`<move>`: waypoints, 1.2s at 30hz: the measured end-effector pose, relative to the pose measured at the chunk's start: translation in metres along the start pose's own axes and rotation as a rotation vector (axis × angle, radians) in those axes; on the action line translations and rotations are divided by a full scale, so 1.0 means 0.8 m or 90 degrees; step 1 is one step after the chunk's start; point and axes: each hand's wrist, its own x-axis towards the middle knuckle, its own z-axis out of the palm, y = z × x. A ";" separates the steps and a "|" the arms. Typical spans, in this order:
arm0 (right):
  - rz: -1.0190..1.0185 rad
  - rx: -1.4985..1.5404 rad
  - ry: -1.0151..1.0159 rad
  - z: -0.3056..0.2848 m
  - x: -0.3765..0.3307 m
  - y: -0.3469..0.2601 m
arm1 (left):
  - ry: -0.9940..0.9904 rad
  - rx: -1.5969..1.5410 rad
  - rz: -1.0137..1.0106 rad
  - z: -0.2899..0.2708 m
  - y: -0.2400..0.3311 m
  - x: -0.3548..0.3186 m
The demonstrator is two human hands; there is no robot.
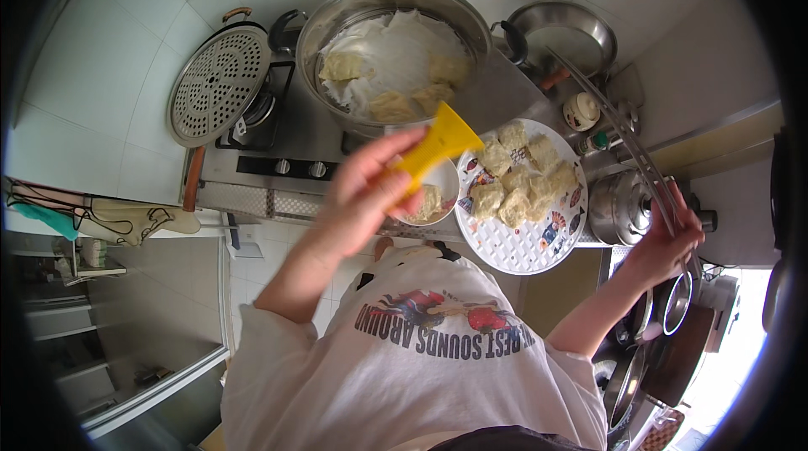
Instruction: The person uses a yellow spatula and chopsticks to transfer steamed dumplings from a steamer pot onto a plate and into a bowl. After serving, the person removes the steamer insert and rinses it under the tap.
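Observation:
My left hand (pixel 364 190) grips a yellow scraper (pixel 433 148) with a wide flared end, above a small white bowl (pixel 453 198) with a pale lump in it. The scraper's tip points toward a round patterned plate (pixel 505 253) that carries several pale yellow dough-like pieces (pixel 515 182). On the right, my right hand (pixel 669 236) is closed around long metal tongs (pixel 619 123), which slant up toward the far pan. Beyond my left hand stands a large steel pot (pixel 311 55). White cloth (pixel 391 47) lines it, with several pale pieces lying around the cloth's edge.
The pot sits on a steel gas stove (pixel 286 167), beside a perforated steamer plate (pixel 217 85) leaning at the left. A frying pan (pixel 572 30) stands at the back right, near a small lidded jar (pixel 581 111). A steel kettle-like pot (pixel 619 207) is right of the plate.

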 end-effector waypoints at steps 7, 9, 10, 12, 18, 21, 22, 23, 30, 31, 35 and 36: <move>-0.011 -0.133 -0.302 0.164 0.009 0.016 | 0.151 0.412 0.028 -0.079 0.097 0.069; 0.023 -0.117 -0.360 0.204 0.001 0.022 | 0.140 0.481 -0.009 -0.103 0.102 0.096; 0.047 -0.103 -0.377 0.218 -0.003 0.028 | 0.132 0.505 -0.030 -0.112 0.101 0.113; 0.113 -0.113 -0.392 0.236 -0.011 0.052 | 0.129 0.539 -0.065 -0.126 0.096 0.137; 0.148 -0.213 -0.430 0.287 -0.034 0.068 | 0.129 0.553 -0.129 -0.161 0.070 0.188; 0.128 -0.247 -0.433 0.301 -0.038 0.066 | 0.109 0.552 -0.155 -0.172 0.062 0.201; 0.122 -0.249 -0.433 0.302 -0.036 0.068 | 0.106 0.551 -0.159 -0.174 0.060 0.204; 0.116 -0.251 -0.432 0.303 -0.035 0.069 | 0.103 0.550 -0.164 -0.176 0.059 0.208; 0.135 -0.283 -0.418 0.317 -0.015 0.065 | 0.060 0.540 -0.193 -0.190 0.052 0.230; 0.128 -0.293 -0.419 0.321 -0.013 0.061 | 0.050 0.538 -0.200 -0.193 0.049 0.234; 0.121 -0.306 -0.410 0.326 -0.008 0.055 | 0.021 0.543 -0.225 -0.198 0.044 0.246; 0.128 -0.298 -0.401 0.325 -0.007 0.055 | 0.023 0.540 -0.228 -0.198 0.043 0.247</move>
